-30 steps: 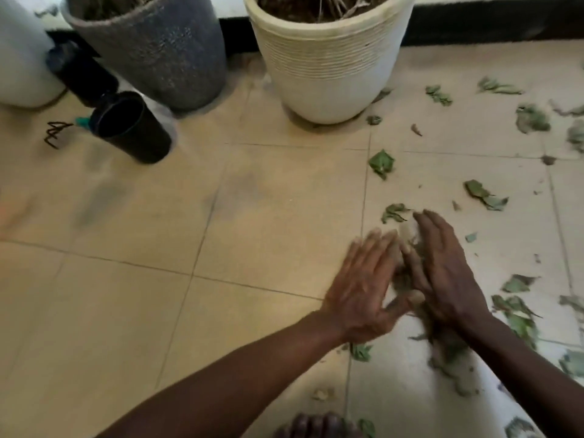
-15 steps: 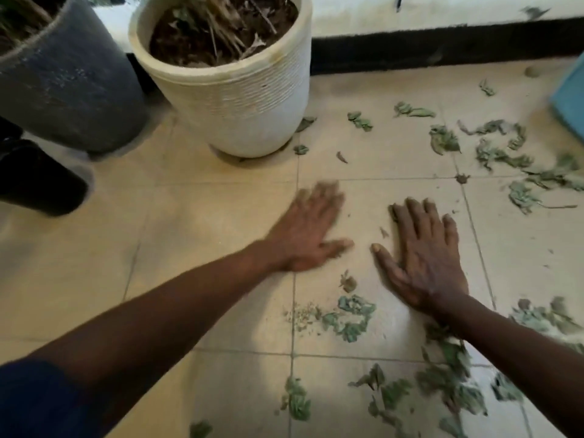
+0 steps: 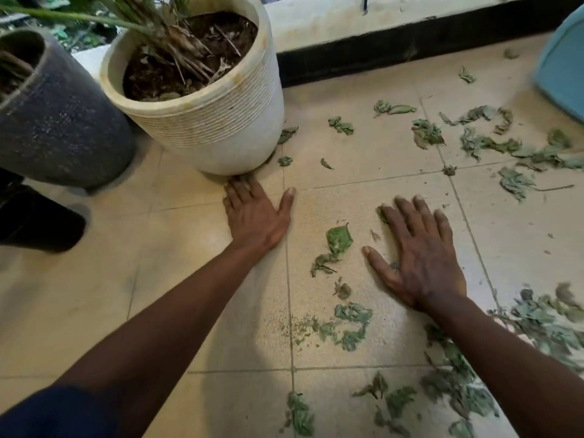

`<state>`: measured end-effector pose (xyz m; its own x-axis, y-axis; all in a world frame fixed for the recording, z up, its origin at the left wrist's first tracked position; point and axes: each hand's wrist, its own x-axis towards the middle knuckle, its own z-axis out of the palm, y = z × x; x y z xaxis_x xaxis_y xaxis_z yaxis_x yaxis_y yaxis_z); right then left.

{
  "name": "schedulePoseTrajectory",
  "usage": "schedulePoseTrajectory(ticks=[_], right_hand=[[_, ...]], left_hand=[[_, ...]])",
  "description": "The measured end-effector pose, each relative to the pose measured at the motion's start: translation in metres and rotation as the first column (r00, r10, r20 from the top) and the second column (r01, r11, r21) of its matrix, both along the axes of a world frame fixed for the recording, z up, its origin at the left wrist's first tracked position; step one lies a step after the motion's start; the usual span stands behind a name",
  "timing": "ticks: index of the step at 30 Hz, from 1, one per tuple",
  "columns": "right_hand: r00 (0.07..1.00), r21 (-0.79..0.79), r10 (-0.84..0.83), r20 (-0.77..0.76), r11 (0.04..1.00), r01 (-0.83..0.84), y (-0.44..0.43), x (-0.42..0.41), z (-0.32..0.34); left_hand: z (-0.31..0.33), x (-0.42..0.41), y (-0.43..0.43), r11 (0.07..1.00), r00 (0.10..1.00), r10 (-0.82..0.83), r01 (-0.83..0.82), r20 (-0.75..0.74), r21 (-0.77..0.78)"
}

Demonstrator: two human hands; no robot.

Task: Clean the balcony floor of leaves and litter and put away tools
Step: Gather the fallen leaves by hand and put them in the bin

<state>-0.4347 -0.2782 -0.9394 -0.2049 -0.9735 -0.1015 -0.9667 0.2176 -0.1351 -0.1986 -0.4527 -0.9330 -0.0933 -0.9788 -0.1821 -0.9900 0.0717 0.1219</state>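
While both hands lie flat on the floor, we find leaves scattered to the right of the white pot.

We record the left hand palm down, fingers straight and holding nothing, its fingertips at the foot of the white pot; whether they touch it we cannot tell. The right hand lies further right of the pot, also palm down with fingers spread, gripping nothing; a small leaf scrap shows at its forefinger. Between the hands lies one larger green leaf. More leaves are strewn right of the pot towards a blue container, and a crumbled patch lies on the near side of the pot. A grey pot stands just left of the white pot, a black object before it.
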Motion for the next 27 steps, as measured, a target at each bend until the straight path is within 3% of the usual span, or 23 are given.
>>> schedulePoseTrajectory(ticks=[5, 8, 12, 14, 21, 24, 27], right_hand=[[1.0, -0.012, -0.008, 0.015, 1.0, 0.008, 0.001, 0.0, 0.001], [1.0, -0.012, -0.014, 0.024, 1.0, 0.014, 0.001, 0.0, 0.0], [1.0, -0.006, -0.015, 0.024, 1.0, 0.015, 0.0, 0.001, 0.001], [0.999, -0.004, -0.018, 0.032, 1.0, 0.019, 0.0, 0.001, 0.002], [0.999, -0.009, -0.022, 0.044, 1.0, 0.022, 0.0, 0.0, 0.002], [0.999, -0.013, -0.02, 0.045, 1.0, 0.021, 0.0, 0.0, 0.001], [0.998, -0.013, -0.019, 0.054, 1.0, 0.02, 0.001, -0.001, 0.002]], left_hand=[[0.007, -0.011, 0.024, 0.893, 0.892, -0.451, 0.451, -0.038, -0.018], [0.009, -0.026, -0.003, 0.925, 0.92, -0.38, 0.377, -0.093, -0.049], [0.01, -0.048, -0.034, 0.966, 0.968, -0.247, 0.249, 0.036, -0.072], [0.011, -0.058, -0.031, 0.973, 0.977, -0.21, 0.212, 0.031, -0.088], [0.024, -0.069, -0.018, 0.87, 0.866, -0.482, 0.453, -0.133, -0.196], [0.024, -0.079, -0.053, 0.927, 0.911, -0.375, 0.371, -0.172, -0.054], [0.025, -0.091, -0.083, 0.942, 0.945, -0.305, 0.318, -0.121, 0.107]])
